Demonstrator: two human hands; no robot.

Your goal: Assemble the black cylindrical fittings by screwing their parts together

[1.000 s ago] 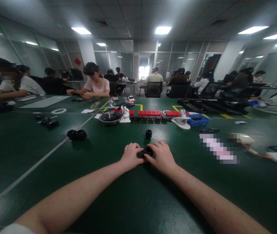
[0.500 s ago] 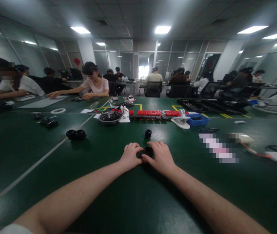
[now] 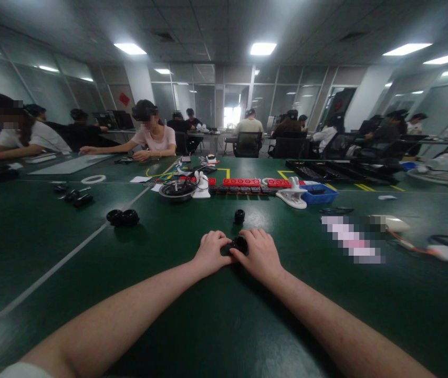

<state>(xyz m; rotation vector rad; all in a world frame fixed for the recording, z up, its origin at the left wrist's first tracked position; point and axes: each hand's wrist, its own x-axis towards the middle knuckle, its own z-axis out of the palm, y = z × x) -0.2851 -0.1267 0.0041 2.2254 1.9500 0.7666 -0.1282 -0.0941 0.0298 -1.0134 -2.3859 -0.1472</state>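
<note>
Black and round-mouthed, the plastic-looking part (image 3: 240, 244) is clasped between left hand (image 3: 211, 252) and right hand (image 3: 263, 253), apparently mid-handling, while a small black cylinder (image 3: 239, 216) stands untouched beyond.

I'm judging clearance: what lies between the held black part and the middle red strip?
The head view shows a small black piece, bare green table, then a dark row before the red strip.

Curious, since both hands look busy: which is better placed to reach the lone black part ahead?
Probably the right hand: its fingers look nearer that part than the left hand does, though both hold something black.
</note>
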